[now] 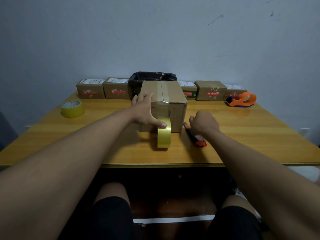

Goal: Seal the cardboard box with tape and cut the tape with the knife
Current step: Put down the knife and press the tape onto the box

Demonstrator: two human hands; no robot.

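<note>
The right hand (pixel 204 122) covers the middle of the black-and-orange utility knife (pixel 195 135), so contact cannot be told. The left hand (pixel 147 110) hides the near left corner of the brown cardboard box (pixel 171 94). Labels on the small brown parcels (pixel 90 90) beyond (red and white print) are too small to read.

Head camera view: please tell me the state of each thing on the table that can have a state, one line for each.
Brown cardboard box: flaps closed, tape along the top seam.
Yellow tape roll at the box: on edge, its strip uncut, running up the box front.
Orange-and-black utility knife: lying flat on the table.
Left hand: pressing on the box, thumb on the roll.
Right hand: curled above the knife, grip unclear.
Second yellow tape roll: lying flat, unused.
Orange tape dispenser: resting, unused.
</note>
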